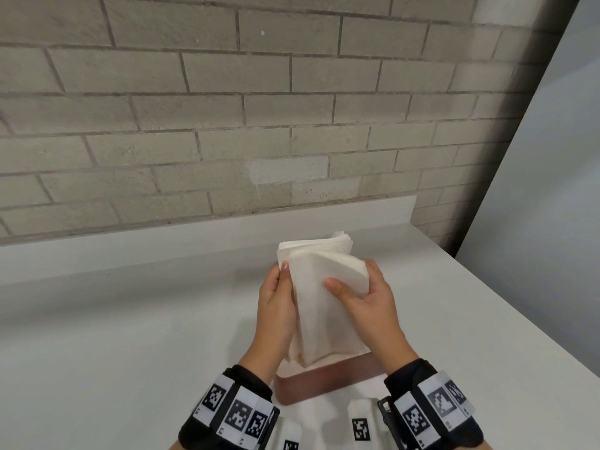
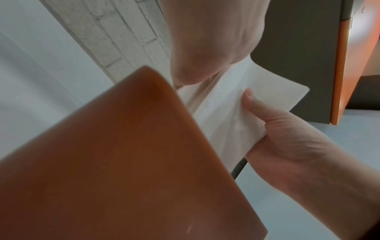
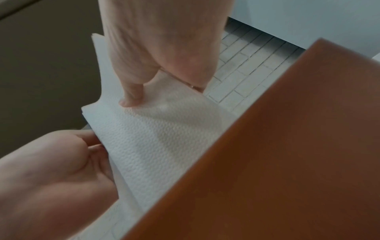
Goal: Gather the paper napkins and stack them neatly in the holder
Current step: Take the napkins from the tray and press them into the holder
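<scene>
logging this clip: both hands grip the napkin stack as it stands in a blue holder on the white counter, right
Not quite: the holder is reddish-brown, not blue, as the head view shows. The rest holds: the left hand and right hand both grip the napkin stack, which stands in it on the white counter.

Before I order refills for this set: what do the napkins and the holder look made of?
Napkins: white embossed paper, matte; a dimpled texture shows in the wrist views. Holder: smooth reddish-brown, slightly glossy, perhaps plastic or lacquered wood; no grain visible.
</scene>
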